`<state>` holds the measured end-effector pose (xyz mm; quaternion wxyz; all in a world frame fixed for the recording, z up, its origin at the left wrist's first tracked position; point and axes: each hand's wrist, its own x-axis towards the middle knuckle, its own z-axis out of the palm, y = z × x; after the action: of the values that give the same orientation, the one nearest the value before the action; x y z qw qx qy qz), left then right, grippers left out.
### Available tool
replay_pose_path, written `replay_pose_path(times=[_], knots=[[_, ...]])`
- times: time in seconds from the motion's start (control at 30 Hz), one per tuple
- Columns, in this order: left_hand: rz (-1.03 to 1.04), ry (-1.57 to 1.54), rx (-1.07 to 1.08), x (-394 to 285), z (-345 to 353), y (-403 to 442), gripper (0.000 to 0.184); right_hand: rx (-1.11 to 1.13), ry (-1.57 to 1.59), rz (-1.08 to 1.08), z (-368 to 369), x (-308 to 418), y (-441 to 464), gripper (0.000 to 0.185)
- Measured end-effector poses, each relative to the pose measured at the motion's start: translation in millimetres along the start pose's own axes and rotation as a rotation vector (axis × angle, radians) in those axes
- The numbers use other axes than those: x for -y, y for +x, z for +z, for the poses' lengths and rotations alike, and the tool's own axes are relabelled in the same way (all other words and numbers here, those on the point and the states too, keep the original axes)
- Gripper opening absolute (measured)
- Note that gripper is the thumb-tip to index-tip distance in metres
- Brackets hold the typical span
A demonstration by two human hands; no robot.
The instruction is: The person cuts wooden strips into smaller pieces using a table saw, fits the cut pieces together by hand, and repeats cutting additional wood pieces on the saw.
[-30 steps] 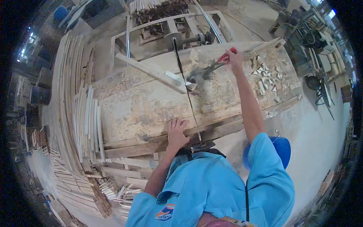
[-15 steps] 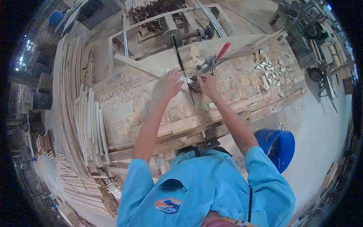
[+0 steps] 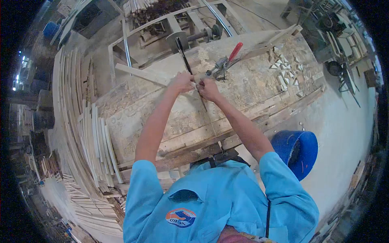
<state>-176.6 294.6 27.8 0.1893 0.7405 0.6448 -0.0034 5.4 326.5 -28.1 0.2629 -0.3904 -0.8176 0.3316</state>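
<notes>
My left hand point(image 3: 183, 82) is closed, its fingers curled at the dark slot in the workbench point(image 3: 170, 121). Just across the slot, my right hand point(image 3: 208, 89) is also closed, its fingertips almost meeting the left ones. A small pale bit shows between them, too hidden to name. Beyond my hands, a black bar point(image 3: 183, 54) rises in line with the slot. A toggle clamp with a red handle point(image 3: 235, 52) is mounted close to my right hand. Left of my left hand, a pale wooden strip point(image 3: 142, 74) lies slantwise on the bench.
Small cut wooden triangles point(image 3: 285, 71) lie scattered on the bench's right side. Long wooden strips point(image 3: 95, 137) are stacked at the left. A blue drum point(image 3: 306, 156) stands on the floor at right. Behind the bench is a frame with metal rails point(image 3: 219, 18). Sawdust covers much of the bench.
My right hand has moved left, away from the dark block by the clamp, to meet my left hand. My left hand's fingers, spread before, are now curled. The view has shifted slightly.
</notes>
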Motion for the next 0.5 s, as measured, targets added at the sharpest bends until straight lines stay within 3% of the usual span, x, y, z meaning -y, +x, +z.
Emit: replay_pose_path(times=[0.1,0.2,0.3,0.37,0.4,0.5], knots=[[0.006,-0.092,-0.071,2.0,0.9,-2.4,0.037,0.019,0.08,0.089,-0.2,-2.8,4.9,0.022],[-0.003,-0.289,-0.156,-7.3,-10.9,-17.7,0.035,-0.117,0.135,0.205,-8.3,-3.3,2.0,0.02],[-0.067,-0.6,-0.229,-25.9,-19.7,-43.4,0.031,-0.14,0.437,0.219,-50.1,8.5,-19.2,0.022],[-0.177,-0.88,-0.247,-36.9,-13.8,-54.5,0.027,0.004,0.46,0.298,-64.9,-11.9,-49.6,0.013],[-0.17,-0.805,-0.27,-42.7,-8.8,-62.4,0.025,0.067,0.467,0.338,-76.9,-21.2,-59.8,0.009],[-0.053,-0.814,-0.403,-51.4,32.7,-81.3,0.025,-0.108,1.035,0.535,-137.9,-30.0,-75.7,0.008]])
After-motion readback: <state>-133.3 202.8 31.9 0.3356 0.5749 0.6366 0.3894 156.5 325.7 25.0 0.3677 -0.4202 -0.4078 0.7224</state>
